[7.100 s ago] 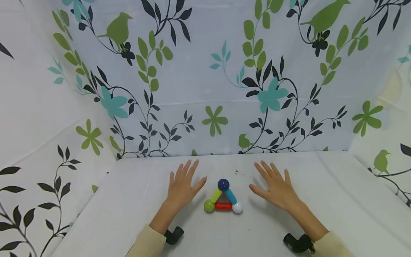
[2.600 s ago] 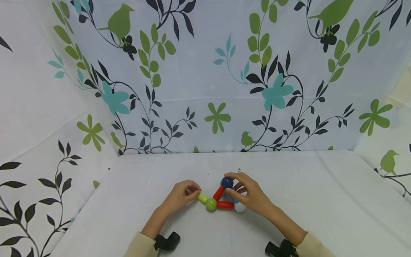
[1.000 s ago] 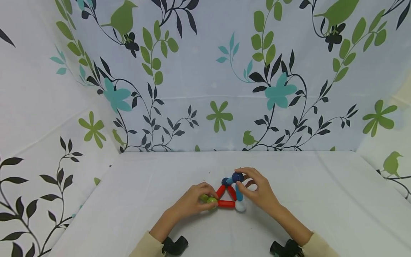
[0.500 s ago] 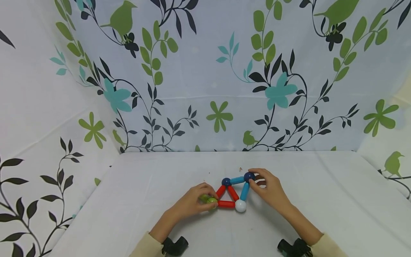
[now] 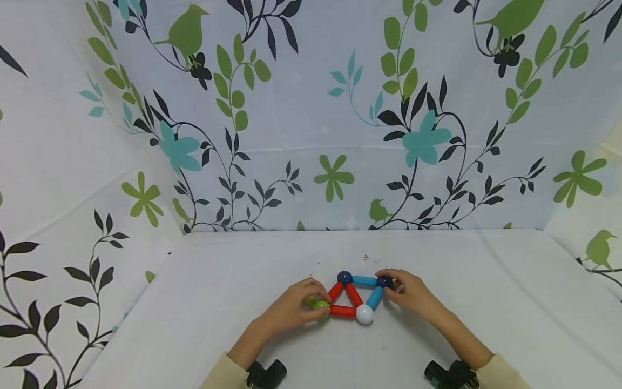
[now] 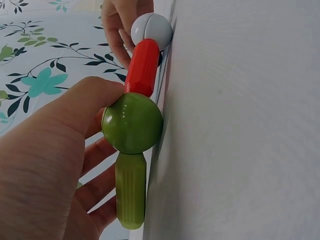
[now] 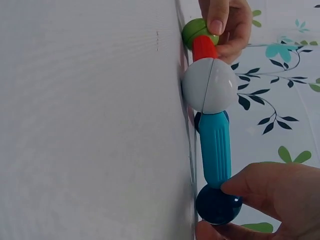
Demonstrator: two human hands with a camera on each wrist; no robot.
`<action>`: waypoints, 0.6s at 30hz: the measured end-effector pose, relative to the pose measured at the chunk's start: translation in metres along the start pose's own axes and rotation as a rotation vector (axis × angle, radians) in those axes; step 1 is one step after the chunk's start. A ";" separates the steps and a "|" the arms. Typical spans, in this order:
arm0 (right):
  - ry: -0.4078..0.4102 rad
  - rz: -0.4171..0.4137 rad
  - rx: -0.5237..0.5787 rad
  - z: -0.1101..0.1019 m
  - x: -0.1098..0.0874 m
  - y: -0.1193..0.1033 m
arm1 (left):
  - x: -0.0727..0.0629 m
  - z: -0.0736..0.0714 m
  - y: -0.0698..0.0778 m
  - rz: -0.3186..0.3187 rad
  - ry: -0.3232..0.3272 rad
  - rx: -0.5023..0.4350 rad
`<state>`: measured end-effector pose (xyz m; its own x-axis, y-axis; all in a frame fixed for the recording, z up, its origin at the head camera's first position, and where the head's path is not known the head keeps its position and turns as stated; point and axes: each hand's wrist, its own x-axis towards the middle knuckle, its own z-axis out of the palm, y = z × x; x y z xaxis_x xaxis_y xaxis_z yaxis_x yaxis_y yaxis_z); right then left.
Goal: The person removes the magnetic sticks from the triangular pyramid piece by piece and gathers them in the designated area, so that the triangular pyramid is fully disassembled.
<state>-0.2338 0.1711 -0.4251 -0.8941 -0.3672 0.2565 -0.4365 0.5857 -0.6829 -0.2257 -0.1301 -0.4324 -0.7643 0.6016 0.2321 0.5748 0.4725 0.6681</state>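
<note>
A flat shape of magnetic balls and rods lies on the white table. Three red rods (image 5: 343, 311) form a triangle between a green ball (image 6: 132, 123), a white ball (image 5: 364, 314) and a dark blue ball (image 5: 345, 277). Two light blue rods (image 5: 364, 281) run from the dark blue and white balls to a second dark blue ball (image 7: 218, 204) at the right. My left hand (image 5: 297, 303) holds the green ball between thumb and fingers; a green rod (image 6: 131, 191) sticks out from it under the palm. My right hand (image 5: 413, 294) pinches the second dark blue ball.
The white table (image 5: 340, 356) ends at the back against a hanging cloth (image 5: 291, 108) printed with leaves, birds and flowers. Black wrist-worn devices (image 5: 267, 374) sit below both hands. Similar printed cloth stands at either side.
Both hands were spread beside a smaller triangle at first. Over the last second my right hand drew the second dark blue ball right, then down to the table. My left hand stays on the green ball.
</note>
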 end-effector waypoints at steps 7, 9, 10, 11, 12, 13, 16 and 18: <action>-0.011 -0.045 -0.016 -0.001 0.001 0.004 | -0.001 -0.001 0.002 -0.003 0.017 0.040; -0.004 -0.066 -0.026 -0.003 0.001 0.004 | 0.000 -0.001 0.003 -0.002 0.020 0.045; -0.001 -0.073 -0.030 -0.003 0.001 0.004 | 0.000 -0.002 0.004 -0.005 0.022 0.049; 0.001 -0.079 -0.028 -0.003 0.001 0.004 | 0.000 -0.002 0.004 -0.008 0.025 0.053; 0.000 -0.079 -0.022 -0.004 0.001 0.004 | 0.000 -0.002 0.005 -0.009 0.029 0.056; -0.003 -0.078 -0.013 -0.004 0.001 0.004 | 0.000 -0.002 0.005 -0.011 0.033 0.059; -0.010 -0.088 0.003 -0.003 0.000 0.004 | -0.001 -0.001 0.007 -0.016 0.046 0.064; -0.017 -0.105 0.009 -0.003 0.000 0.004 | 0.000 0.000 0.009 -0.003 0.054 0.067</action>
<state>-0.2356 0.1753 -0.4260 -0.8413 -0.4389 0.3157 -0.5272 0.5369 -0.6586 -0.2204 -0.1265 -0.4264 -0.7797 0.5655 0.2687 0.5891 0.5172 0.6208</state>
